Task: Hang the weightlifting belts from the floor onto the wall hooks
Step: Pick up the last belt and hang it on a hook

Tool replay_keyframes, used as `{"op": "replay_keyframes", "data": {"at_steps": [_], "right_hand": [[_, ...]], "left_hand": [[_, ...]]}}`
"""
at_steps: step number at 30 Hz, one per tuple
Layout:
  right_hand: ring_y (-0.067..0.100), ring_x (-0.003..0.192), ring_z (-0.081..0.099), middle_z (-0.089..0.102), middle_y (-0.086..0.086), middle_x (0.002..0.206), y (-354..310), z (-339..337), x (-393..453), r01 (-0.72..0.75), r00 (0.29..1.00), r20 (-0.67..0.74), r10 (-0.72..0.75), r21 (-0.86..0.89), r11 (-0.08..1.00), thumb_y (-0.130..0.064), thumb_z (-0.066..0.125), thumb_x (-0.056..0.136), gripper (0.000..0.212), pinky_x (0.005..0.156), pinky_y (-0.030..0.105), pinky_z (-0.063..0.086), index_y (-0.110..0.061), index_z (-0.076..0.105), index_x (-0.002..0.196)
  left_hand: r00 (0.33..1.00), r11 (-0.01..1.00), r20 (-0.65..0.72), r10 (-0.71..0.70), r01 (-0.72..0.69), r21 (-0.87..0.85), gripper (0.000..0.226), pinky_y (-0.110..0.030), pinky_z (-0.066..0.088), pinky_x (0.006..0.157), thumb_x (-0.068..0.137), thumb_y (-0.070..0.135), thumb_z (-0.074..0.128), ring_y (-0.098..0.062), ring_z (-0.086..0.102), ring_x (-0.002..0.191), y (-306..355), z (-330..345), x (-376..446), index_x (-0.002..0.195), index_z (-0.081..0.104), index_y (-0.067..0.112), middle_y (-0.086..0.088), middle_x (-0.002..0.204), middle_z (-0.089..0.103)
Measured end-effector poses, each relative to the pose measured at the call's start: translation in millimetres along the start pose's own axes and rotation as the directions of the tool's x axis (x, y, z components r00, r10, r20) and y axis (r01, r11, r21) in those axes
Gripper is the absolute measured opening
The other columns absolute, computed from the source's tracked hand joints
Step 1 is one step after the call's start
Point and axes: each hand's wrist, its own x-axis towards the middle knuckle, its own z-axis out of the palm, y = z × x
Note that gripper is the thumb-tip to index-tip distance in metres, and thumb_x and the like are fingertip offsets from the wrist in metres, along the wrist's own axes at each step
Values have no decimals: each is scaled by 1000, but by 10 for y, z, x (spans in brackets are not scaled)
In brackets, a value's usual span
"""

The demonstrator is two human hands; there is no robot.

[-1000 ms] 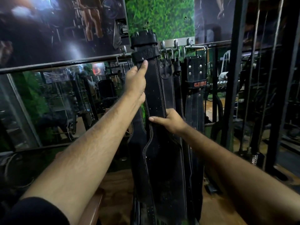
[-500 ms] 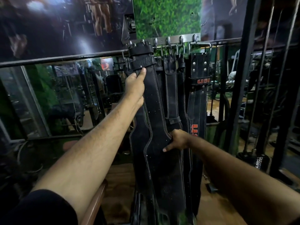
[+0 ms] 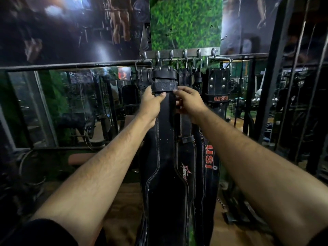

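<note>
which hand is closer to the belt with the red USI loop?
Right. The right hand grips the front black belt on the side facing the USI belt, with a gap between them. The left hand holds that belt's far edge, farther from it.

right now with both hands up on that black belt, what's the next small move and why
Probably let go and lower both hands. The wide black leather belt seems to hang from the steel hook rail, its top by the hooks; the left hand and right hand merely pinch it under its strap loop.
</note>
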Motion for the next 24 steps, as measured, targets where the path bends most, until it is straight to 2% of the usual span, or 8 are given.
{"op": "replay_keyframes", "data": {"at_steps": [3,6,8,10,13,16,20,24], "right_hand": [[20,58,56,64,10,77,-131,48,164,-18,999,-46,17,-34,999,-38,70,93,26,52,27,47,-12,70,90],[21,60,60,66,12,84,-163,63,246,-23,998,-68,15,-117,993,-35,73,91,23,60,39,56,-13,65,95],[22,64,63,67,8,82,-114,83,282,-21,999,-45,15,-130,991,-30,73,92,19,68,51,60,-13,64,93],[26,69,65,66,5,80,-61,137,343,3,999,-33,-8,-137,991,-27,73,93,16,71,56,59,-15,64,87],[23,68,66,66,1,81,-38,266,460,61,997,-46,-69,-153,986,-26,74,92,16,59,42,56,-16,61,95],[19,74,70,69,-1,94,-46,339,548,79,996,-12,-83,-189,979,-22,71,94,28,47,28,54,-11,57,115],[18,77,71,70,6,103,-22,332,664,105,994,17,-104,-258,960,-19,70,94,36,47,28,53,-20,53,126],[18,80,74,72,7,109,2,356,773,145,989,13,-148,-315,938,-24,67,96,34,50,33,58,-25,52,127]], "left_hand": [[996,997,84,-18,12,77,29,-50,53,102,94,1,60,-26,70,111,18,-38,17,120,58,15,-10,116,73],[983,990,172,-64,42,132,30,-49,54,102,90,5,63,-26,69,111,-22,-133,105,115,58,21,-8,115,72],[983,989,159,-88,68,128,31,-49,55,97,81,9,63,-33,70,103,-56,-180,170,110,60,16,-13,107,72],[993,992,69,-92,86,91,36,-46,51,85,70,19,60,-33,61,87,-94,-187,237,105,59,8,-11,87,62],[984,996,-155,-87,83,-35,38,-51,49,79,66,44,64,-34,61,91,-137,-191,406,92,60,17,-5,88,62],[968,994,-231,-93,78,-75,64,-54,57,88,72,70,62,-32,68,103,-107,-201,614,112,59,20,-9,110,70],[985,998,-167,-51,45,-35,29,-43,56,82,97,44,55,-24,63,88,-138,-226,829,97,61,16,-7,94,65],[989,991,-120,-85,71,-116,31,-51,57,90,95,40,56,-38,65,111,-199,-233,954,109,64,13,-15,114,68]]}}
